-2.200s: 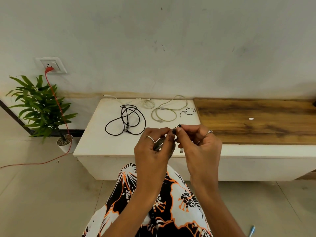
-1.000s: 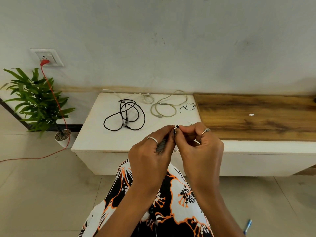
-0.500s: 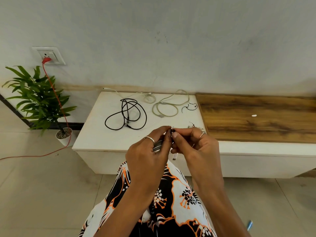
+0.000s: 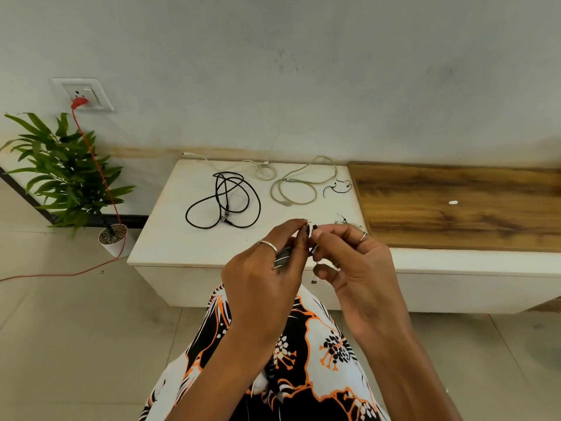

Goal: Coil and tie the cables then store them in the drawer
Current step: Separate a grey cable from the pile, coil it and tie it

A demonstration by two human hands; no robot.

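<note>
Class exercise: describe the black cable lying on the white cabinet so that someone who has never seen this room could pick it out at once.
Find the low white cabinet against the wall, left of the wooden panel. On its top, towards the left, lies the black cable in loose, untied loops. It is the only large black one: the white cable behind it and the grey cable to its right are pale.

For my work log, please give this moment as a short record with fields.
left hand: grips coiled cable
right hand: pinches thin tie at the coil
black cable: loose on white cabinet
grey cable: loose, behind
white cable: near wall
drawer: not seen open
</note>
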